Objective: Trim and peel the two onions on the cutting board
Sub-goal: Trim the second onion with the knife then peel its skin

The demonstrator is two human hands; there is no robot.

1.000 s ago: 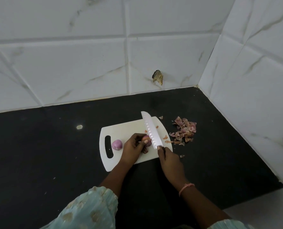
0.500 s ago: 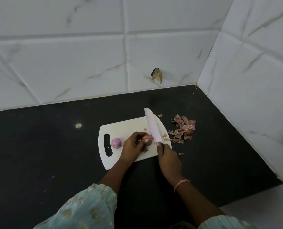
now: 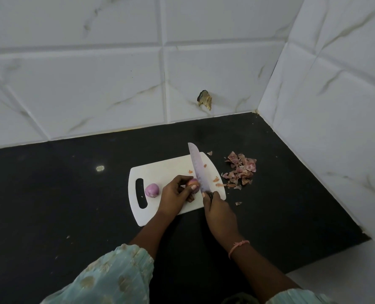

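A white cutting board (image 3: pixel 166 170) lies on the black counter. One small purple onion (image 3: pixel 152 190) rests loose near the board's handle slot. My left hand (image 3: pixel 176 195) pinches a second small onion (image 3: pixel 193 183) against the board, fingers curled over it so most of it is hidden. My right hand (image 3: pixel 218 212) grips the handle of a knife (image 3: pixel 198 170). Its blade stands right against the held onion's right end, tip pointing away from me past the board's far edge.
A heap of onion skins (image 3: pixel 241 170) lies on the counter (image 3: pixel 61 194) just right of the board, with a few scraps on the board's right part. White tiled walls close in behind and to the right. A pale spot (image 3: pixel 100 168) marks the counter at left.
The blade has tilted slightly and sits closer against the onion. Both hands keep their holds, and the loose onion has stayed put.
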